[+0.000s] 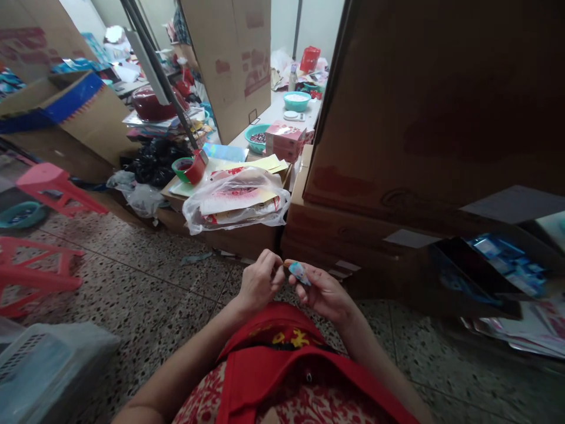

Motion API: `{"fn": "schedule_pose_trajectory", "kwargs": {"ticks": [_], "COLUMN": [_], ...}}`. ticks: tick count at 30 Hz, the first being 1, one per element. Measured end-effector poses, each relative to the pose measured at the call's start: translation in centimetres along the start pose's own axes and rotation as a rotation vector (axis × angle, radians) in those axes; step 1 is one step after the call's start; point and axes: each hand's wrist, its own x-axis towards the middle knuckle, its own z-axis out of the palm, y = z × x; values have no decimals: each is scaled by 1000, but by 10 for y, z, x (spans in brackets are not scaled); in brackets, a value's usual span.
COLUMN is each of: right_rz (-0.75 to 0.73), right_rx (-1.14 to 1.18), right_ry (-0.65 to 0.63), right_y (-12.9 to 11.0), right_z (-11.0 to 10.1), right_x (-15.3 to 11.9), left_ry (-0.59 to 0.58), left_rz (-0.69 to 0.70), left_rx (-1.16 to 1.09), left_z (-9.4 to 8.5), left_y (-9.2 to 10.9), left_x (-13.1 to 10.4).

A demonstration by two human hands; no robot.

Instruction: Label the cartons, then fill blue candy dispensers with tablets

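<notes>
In front of my red apron (278,365), both hands come together. My left hand (259,284) is closed, its thumb and fingertips pinched near the tip of the other hand; whatever they grip is too small to make out. My right hand (329,295) has its fingers bent around a small light-blue and white piece (299,272), with an orange-brown end pointing at the left fingertips. Whether the blue piece is held or wrapped around a finger, I cannot tell. Just beyond the hands, a clear plastic bag (238,203) of printed packets sits on a box.
Large cardboard boxes (419,118) stand close on the right. A tape roll (189,168), a teal bowl (256,138) and a pink box (286,141) are ahead. Red stools (39,268) and a white basket (48,368) stand on the speckled floor (145,282) at left.
</notes>
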Motion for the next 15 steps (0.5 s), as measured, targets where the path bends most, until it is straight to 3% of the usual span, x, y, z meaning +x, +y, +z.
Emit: {"fn": "schedule_pose_trajectory", "kwargs": {"ticks": [2,6,11,15], "right_rz": [-3,-48,-189,-335], "right_rx": [45,117,114,24], "right_ry": [20,162,295,393], "right_y": [3,15,33,40], "right_z": [0,1,9,12], "right_x": [2,11,22,28], "left_ry": [-22,80,106,90], "left_rz": [0,65,266,350], "left_rx": [-68,-159,158,254], "left_z": [0,-3,7,15], "left_y": [-1,0,3,1], "left_x": [0,-1,-6,-4]}}
